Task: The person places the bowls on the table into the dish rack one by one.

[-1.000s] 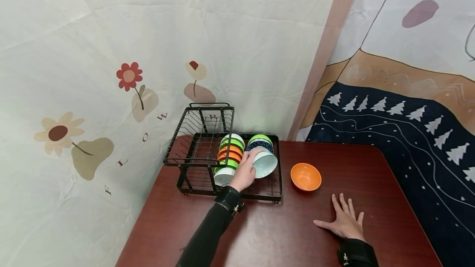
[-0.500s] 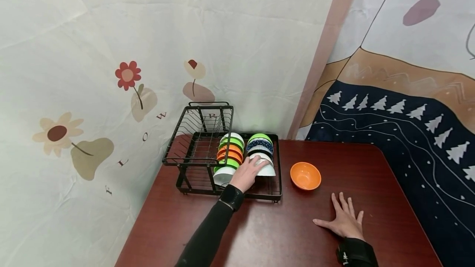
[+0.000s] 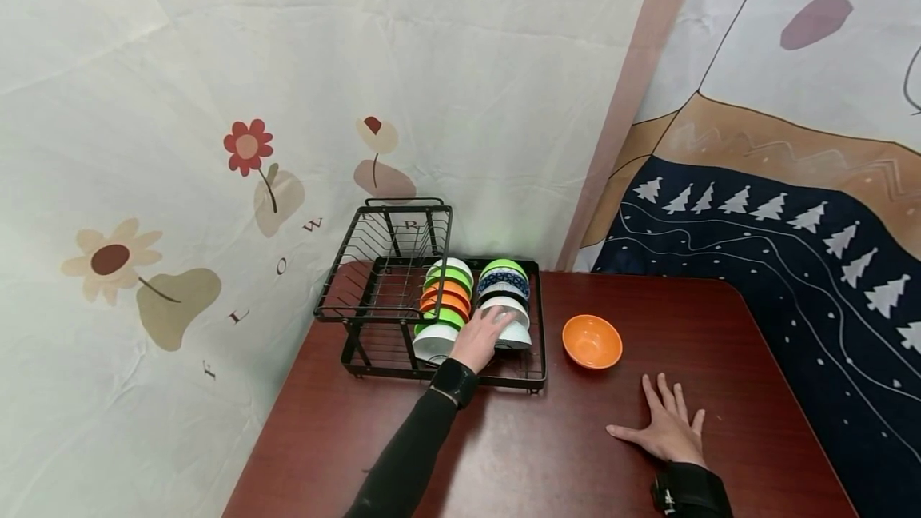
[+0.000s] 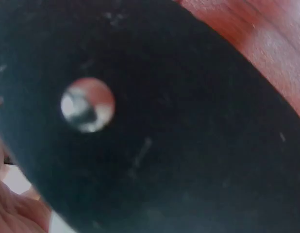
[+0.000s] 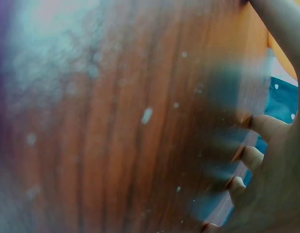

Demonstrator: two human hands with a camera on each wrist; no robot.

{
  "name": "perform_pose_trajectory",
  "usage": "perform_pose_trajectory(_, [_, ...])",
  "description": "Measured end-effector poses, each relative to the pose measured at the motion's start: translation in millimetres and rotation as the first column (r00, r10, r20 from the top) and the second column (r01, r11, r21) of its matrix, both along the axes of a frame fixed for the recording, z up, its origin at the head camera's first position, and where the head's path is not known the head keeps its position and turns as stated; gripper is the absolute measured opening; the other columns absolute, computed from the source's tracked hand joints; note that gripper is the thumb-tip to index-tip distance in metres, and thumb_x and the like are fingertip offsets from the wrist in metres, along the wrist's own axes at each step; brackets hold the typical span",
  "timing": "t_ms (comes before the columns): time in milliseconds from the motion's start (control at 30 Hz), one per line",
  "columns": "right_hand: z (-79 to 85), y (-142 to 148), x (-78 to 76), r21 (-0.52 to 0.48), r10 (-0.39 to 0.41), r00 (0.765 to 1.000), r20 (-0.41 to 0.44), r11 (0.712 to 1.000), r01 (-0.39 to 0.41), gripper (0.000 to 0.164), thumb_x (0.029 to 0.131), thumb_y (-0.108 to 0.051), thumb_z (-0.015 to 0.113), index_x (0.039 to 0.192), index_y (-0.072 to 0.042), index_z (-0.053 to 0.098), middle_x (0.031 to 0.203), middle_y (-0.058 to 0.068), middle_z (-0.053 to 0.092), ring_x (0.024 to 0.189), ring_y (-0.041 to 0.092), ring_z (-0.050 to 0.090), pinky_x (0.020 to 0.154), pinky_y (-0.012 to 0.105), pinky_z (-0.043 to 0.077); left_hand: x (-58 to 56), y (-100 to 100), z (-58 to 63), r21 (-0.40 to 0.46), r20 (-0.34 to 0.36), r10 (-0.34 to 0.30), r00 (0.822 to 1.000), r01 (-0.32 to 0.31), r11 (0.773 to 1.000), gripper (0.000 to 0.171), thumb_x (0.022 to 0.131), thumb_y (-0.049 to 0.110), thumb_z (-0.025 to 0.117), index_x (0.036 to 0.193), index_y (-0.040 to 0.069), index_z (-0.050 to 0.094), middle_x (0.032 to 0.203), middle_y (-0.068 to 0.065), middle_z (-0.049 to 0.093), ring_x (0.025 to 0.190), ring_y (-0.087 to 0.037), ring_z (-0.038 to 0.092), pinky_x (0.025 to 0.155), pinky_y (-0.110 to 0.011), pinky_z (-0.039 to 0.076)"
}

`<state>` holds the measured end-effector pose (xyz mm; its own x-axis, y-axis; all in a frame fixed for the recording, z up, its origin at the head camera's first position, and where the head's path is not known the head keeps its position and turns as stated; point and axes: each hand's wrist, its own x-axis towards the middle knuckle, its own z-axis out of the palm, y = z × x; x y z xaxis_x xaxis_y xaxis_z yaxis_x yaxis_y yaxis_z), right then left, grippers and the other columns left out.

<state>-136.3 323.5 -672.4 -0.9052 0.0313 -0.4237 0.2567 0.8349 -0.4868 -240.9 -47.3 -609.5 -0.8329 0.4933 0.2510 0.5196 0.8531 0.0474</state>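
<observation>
At the black dish rack point(image 3: 544, 358) my left hand point(image 3: 478, 338) reaches over the right row of bowls. Its fingers lie extended at the pale bowl point(image 3: 515, 336) at the front of that row, against a white bowl point(image 3: 512, 312) just behind; the thumb is hidden from the head camera. Further back in the row stand blue-patterned and green-rimmed bowls point(image 3: 506, 266). My right hand point(image 3: 669, 430) rests flat on the table with fingers spread. Beyond it, an orange bowl point(image 3: 592, 341) sits mouth up. A dark, blurred surface fills most of the left wrist view.
The rack's upper wire basket point(image 3: 388, 262) rises over its left side. A second row of green, orange and white bowls point(image 3: 444, 302) leans beside it. The reddish-brown table point(image 3: 547, 454) extends to the right and front; printed cloth point(image 3: 504, 102) hangs behind.
The pale bowl has turned from facing forward to sitting lower in the right row, and its inside no longer shows. My left hand's grip has loosened. The right hand has stayed still.
</observation>
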Motion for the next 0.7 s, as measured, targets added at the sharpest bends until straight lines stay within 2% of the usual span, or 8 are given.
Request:
perform_pose_trajectory(100, [-0.4, 0, -0.1, -0.002, -0.001, 1.0, 0.005, 1.0, 0.001, 0.154, 0.073, -0.084, 0.085, 0.173, 0.006, 0.009, 0.178, 0.038, -0.008, 0.164, 0.062, -0.02, 0.119, 0.087, -0.027, 0.4, 0, 0.3, 0.028, -0.011, 0.029, 1.0, -0.029, 0.999, 0.064, 0.095, -0.01, 0.074, 0.149, 0.024, 0.065, 0.143, -0.007, 0.069, 0.107, -0.031, 0.075, 0.064, -0.028, 0.06])
perform_pose_trajectory(200, [0.4, -1, -0.2, -0.004, -0.003, 1.0, 0.011, 1.0, 0.003, 0.155, 0.072, -0.084, 0.085, 0.173, 0.006, 0.009, 0.178, 0.038, -0.008, 0.164, 0.062, -0.02, 0.119, 0.086, -0.027, 1.8, 1, 1.3, 0.041, -0.051, 0.06, 0.997, -0.058, 0.997, 0.061, 0.095, -0.009, 0.075, 0.146, 0.023, 0.067, 0.138, -0.007, 0.071, 0.102, -0.028, 0.075, 0.065, -0.03, 0.062])
perform_pose_trajectory(433, [1.5, -1, 0.2, 0.0, -0.007, 1.0, 0.011, 1.0, 0.007, 0.155, 0.072, -0.084, 0.085, 0.172, 0.007, 0.009, 0.178, 0.039, -0.008, 0.164, 0.062, -0.02, 0.119, 0.086, -0.027, 9.6, 3, 4.5, 0.037, -0.086, 0.122, 0.989, -0.119, 0.992, 0.057, 0.092, -0.003, 0.079, 0.141, 0.024, 0.067, 0.134, -0.005, 0.072, 0.096, -0.027, 0.075, 0.06, -0.036, 0.061])
perform_pose_trajectory(567, [-0.3, 0, -1.3, 0.008, -0.007, 1.0, 0.011, 1.0, 0.007, 0.155, 0.072, -0.085, 0.085, 0.172, 0.007, 0.01, 0.178, 0.039, -0.007, 0.164, 0.063, -0.019, 0.119, 0.087, -0.027, 12.2, 1, 5.5, 0.042, -0.114, 0.126, 0.986, -0.122, 0.992, 0.054, 0.09, 0.002, 0.083, 0.138, 0.022, 0.068, 0.131, -0.005, 0.071, 0.093, -0.027, 0.072, 0.057, -0.035, 0.059])
perform_pose_trajectory(667, [-0.9, 0, -1.7, 0.009, -0.006, 1.0, 0.01, 1.0, 0.006, 0.155, 0.072, -0.084, 0.085, 0.172, 0.007, 0.01, 0.178, 0.039, -0.007, 0.164, 0.063, -0.019, 0.119, 0.087, -0.027, 14.1, 0, 6.6, 0.05, -0.121, 0.131, 0.984, -0.125, 0.991, 0.059, 0.086, 0.002, 0.087, 0.139, 0.021, 0.068, 0.13, -0.005, 0.069, 0.089, -0.024, 0.069, 0.056, -0.033, 0.057])
perform_pose_trajectory(700, [-1.1, 0, -1.5, 0.008, -0.005, 1.0, 0.009, 1.0, 0.005, 0.155, 0.072, -0.084, 0.085, 0.172, 0.007, 0.01, 0.178, 0.039, -0.007, 0.164, 0.063, -0.019, 0.119, 0.087, -0.027, 13.3, -1, 3.1, 0.06, -0.128, 0.129, 0.983, -0.122, 0.991, 0.062, 0.085, 0.002, 0.086, 0.141, 0.021, 0.067, 0.131, -0.005, 0.069, 0.089, -0.023, 0.068, 0.056, -0.033, 0.056])
